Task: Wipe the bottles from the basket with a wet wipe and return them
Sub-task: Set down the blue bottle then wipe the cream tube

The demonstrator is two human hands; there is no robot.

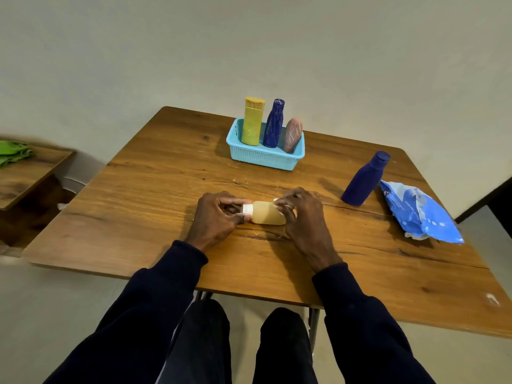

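A small pale-yellow bottle with a white cap lies sideways at the middle of the wooden table. My left hand pinches its capped end. My right hand grips the other end with a bit of white wet wipe showing under the fingers. At the back stands a light-blue basket holding a yellow bottle, a dark-blue bottle and a pink bottle. Another dark-blue bottle stands on the table to the right.
A blue wet-wipe pack lies near the table's right edge, beside the standing blue bottle. A lower wooden shelf with a green cloth is off to the left. My legs are under the table's front edge.
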